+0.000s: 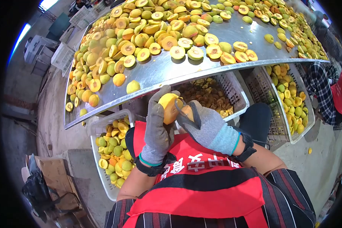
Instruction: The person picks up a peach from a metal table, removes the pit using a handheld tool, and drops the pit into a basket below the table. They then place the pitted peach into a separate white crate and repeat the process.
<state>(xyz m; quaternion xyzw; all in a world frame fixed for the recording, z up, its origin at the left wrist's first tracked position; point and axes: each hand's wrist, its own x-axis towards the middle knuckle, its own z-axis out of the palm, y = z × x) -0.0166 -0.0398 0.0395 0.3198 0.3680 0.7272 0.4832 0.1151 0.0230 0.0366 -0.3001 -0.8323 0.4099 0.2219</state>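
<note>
My left hand (158, 131), in a grey work glove, is closed around a yellow peach half (168, 108) with its cut side turned to the right. My gloved right hand (208, 127) grips a small pitting tool (179, 104), whose curved metal end touches the fruit's cut face. My right fingers partly hide the tool's handle. Both hands are above my red apron (193, 161), just before the edge of the metal table (171, 72).
Many halved peaches (140, 38) are heaped on the table. Below its edge stand a crate of brown scraps (237, 102), a left crate of peach halves (98, 152) and a right crate of fruit (298, 129). A person in a checked sleeve (321, 89) is at the right.
</note>
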